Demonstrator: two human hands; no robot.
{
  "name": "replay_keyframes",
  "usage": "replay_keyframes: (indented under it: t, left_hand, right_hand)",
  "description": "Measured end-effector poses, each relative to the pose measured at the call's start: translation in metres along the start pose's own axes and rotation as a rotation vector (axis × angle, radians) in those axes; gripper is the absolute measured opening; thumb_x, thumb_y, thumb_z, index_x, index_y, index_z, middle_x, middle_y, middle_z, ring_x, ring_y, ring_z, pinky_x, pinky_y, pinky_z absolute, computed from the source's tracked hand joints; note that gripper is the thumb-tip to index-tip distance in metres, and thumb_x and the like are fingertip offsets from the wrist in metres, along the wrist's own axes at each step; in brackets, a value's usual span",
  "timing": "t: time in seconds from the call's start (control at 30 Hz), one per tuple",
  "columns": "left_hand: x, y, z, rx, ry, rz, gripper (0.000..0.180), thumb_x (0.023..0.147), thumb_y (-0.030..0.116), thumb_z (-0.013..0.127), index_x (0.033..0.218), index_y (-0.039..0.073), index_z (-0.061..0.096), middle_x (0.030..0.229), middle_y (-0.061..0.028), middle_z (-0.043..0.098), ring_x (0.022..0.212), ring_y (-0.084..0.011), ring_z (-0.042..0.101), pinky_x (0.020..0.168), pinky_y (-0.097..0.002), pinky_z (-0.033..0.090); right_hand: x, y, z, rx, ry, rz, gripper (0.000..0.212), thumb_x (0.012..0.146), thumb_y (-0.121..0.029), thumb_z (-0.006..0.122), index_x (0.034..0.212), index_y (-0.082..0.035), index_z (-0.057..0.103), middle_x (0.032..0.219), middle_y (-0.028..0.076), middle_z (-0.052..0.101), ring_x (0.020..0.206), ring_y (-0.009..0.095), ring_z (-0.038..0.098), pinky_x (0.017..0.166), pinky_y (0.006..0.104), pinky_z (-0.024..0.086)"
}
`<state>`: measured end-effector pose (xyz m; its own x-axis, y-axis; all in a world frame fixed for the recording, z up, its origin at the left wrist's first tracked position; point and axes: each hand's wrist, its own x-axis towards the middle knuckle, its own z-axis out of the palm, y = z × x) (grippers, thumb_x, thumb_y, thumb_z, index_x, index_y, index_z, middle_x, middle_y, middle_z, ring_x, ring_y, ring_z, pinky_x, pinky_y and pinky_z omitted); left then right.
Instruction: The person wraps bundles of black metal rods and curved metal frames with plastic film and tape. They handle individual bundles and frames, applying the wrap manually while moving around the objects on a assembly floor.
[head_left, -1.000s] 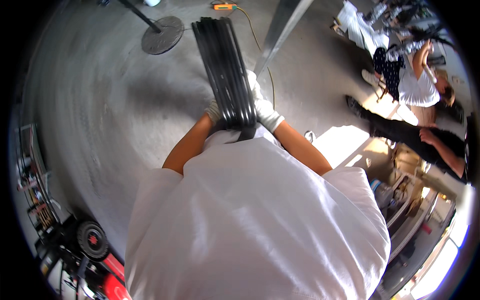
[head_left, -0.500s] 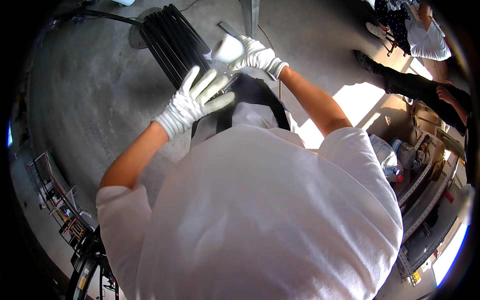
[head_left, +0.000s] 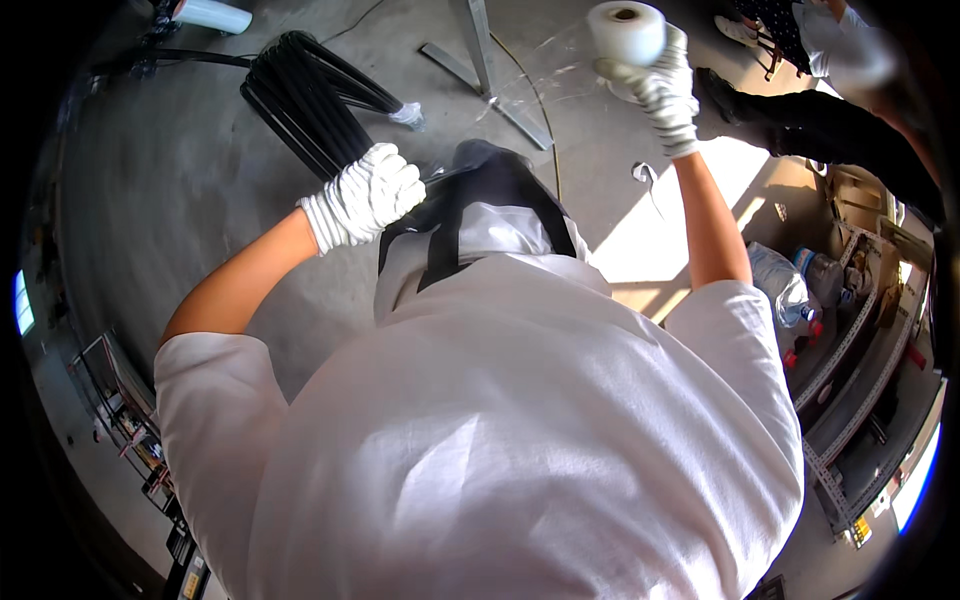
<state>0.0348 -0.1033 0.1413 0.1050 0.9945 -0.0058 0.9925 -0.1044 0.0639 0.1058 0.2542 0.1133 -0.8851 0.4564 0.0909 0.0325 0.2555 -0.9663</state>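
Observation:
My right hand [head_left: 655, 85], in a white knit glove, is raised at the upper right and grips a roll of clear stretch film [head_left: 625, 38] with a brown core. A thin sheet of film [head_left: 555, 75] trails from the roll down to the left. My left hand [head_left: 372, 198], gloved too, is closed at the near end of a bundle of black tubes [head_left: 305, 110] and appears to hold it. Clear film wraps one end [head_left: 408, 115] of the tubes. Exactly what lies inside the left fist is hidden.
A metal post [head_left: 474, 45] with a flat foot stands beyond my hands, a yellowish cord beside it. Another film roll [head_left: 212, 15] lies at the far left. Two people are at the right, one in dark trousers [head_left: 830, 120]. Metal shelving [head_left: 850, 370] with bottles stands below them.
My right hand has swung up and right with the roll, drawing film out. My left hand has gone from spread fingers to a closed fist at the tubes, whose wrapped end now shows.

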Motion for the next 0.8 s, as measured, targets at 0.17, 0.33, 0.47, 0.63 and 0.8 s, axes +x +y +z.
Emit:
replay_keyframes:
  t: [0.17,0.33,0.47,0.63,0.8]
  left_hand:
    - [0.018,0.005,-0.012,0.141,-0.121,-0.047,0.038,0.071,0.009,0.053,0.108,0.009,0.051,0.1,-0.0079,0.051,0.099,-0.0242,0.05,0.102,-0.0453,0.03]
    - [-0.037,0.037,-0.017,-0.36,0.333,-0.531,0.069,0.062,0.001,0.065,0.125,0.011,0.04,0.123,-0.0138,0.042,0.117,-0.0288,0.041,0.102,-0.0416,0.029]
    - [-0.059,0.083,0.092,-1.119,0.537,-1.342,0.082,0.069,0.018,0.073,0.13,0.003,0.02,0.123,-0.0145,0.04,0.113,-0.0223,0.044,0.089,-0.0335,0.04]
    - [-0.022,0.085,0.082,-1.175,0.347,-1.439,0.025,0.077,0.018,0.066,0.098,0.005,0.062,0.088,-0.0051,0.064,0.083,-0.0125,0.058,0.076,-0.0272,0.046]
    - [-0.031,0.107,0.059,-0.771,0.329,-1.397,0.014,0.083,0.012,0.055,0.093,0.005,0.062,0.082,-0.0091,0.065,0.071,-0.0172,0.062,0.065,-0.0283,0.049]
  right_hand:
    - [-0.029,-0.002,-0.016,0.18,-0.09,0.079,0.085,0.044,-0.023,0.089,0.111,-0.003,0.04,0.098,0.008,0.059,0.087,0.017,0.058,0.078,0.0297,0.049]
    - [-0.052,-0.012,0.002,0.427,-0.187,0.164,0.086,0.043,-0.027,0.088,0.115,-0.005,0.046,0.103,0.006,0.057,0.094,0.018,0.054,0.085,0.0319,0.044]
    - [-0.054,-0.019,0.012,0.551,-0.302,0.255,0.081,0.05,-0.025,0.081,0.119,-0.002,0.046,0.102,0.008,0.058,0.094,0.019,0.055,0.083,0.0324,0.046]
    - [-0.049,-0.03,0.004,0.605,-0.507,0.403,0.081,0.049,-0.025,0.079,0.119,0.0,0.046,0.101,0.011,0.059,0.093,0.023,0.058,0.084,0.0346,0.047]
    - [-0.046,-0.021,-0.023,0.601,-0.799,0.476,0.083,0.043,-0.016,0.082,0.117,-0.001,0.048,0.1,0.011,0.061,0.093,0.022,0.059,0.085,0.0341,0.046]
